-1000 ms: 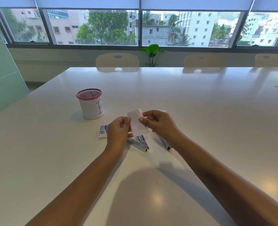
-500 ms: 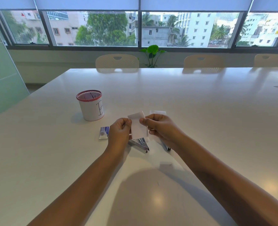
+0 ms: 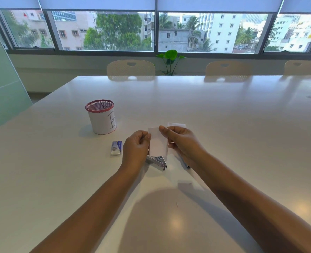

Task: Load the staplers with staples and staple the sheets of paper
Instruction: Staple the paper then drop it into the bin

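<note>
Both bare forearms are stretched forward from the lower corners of the view and are brought close together over the middle. The left hand (image 3: 135,146) is held with its back turned up and its fingers curled inward, the thumb pressed against the forefinger in a pinch at the left edge of a small slip of paper (image 3: 158,142). The right hand (image 3: 181,141) is held just opposite, its forefinger and thumb closed on the slip's upper right corner, while the remaining fingers are folded loosely beneath. The wrists are kept nearly straight and the hands are raised slightly.
</note>
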`<state>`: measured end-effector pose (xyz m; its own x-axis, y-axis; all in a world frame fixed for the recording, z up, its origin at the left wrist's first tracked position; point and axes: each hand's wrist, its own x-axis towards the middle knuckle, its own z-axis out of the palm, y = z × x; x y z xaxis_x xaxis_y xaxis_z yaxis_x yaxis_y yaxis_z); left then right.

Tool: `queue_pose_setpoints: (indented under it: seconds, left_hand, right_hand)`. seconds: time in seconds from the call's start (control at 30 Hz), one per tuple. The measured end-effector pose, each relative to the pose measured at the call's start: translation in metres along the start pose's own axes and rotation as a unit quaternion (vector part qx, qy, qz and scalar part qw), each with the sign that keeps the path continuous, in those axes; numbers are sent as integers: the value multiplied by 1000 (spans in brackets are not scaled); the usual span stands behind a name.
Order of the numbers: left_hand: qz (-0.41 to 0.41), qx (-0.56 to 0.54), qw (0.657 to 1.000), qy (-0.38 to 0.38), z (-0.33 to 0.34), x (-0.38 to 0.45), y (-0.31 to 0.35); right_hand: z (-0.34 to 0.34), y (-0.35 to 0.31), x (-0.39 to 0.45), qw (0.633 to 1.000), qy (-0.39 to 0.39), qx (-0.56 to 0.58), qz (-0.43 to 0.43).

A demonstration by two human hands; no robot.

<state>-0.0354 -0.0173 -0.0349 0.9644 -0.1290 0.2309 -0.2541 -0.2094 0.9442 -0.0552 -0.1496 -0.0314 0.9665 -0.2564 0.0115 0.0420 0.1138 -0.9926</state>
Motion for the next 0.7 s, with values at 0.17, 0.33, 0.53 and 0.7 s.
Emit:
queue_pose_setpoints:
  seconds: [0.17, 0.33, 0.53, 0.7]
  left_hand:
    - [12, 25, 1000, 15, -1, 0, 1]
    - [59, 78, 994, 57, 1, -2, -1]
    - [52, 44, 993, 99, 0, -1, -4]
    - [37, 28, 994, 95, 2, -3, 0]
  right_hand:
    - [0, -1, 1, 1000, 2, 19, 22]
    - [3, 3, 2, 997, -51, 49, 31]
    - [8, 1, -3, 997, -47, 63, 23]
    - [8, -3, -4, 999, -17, 25, 15]
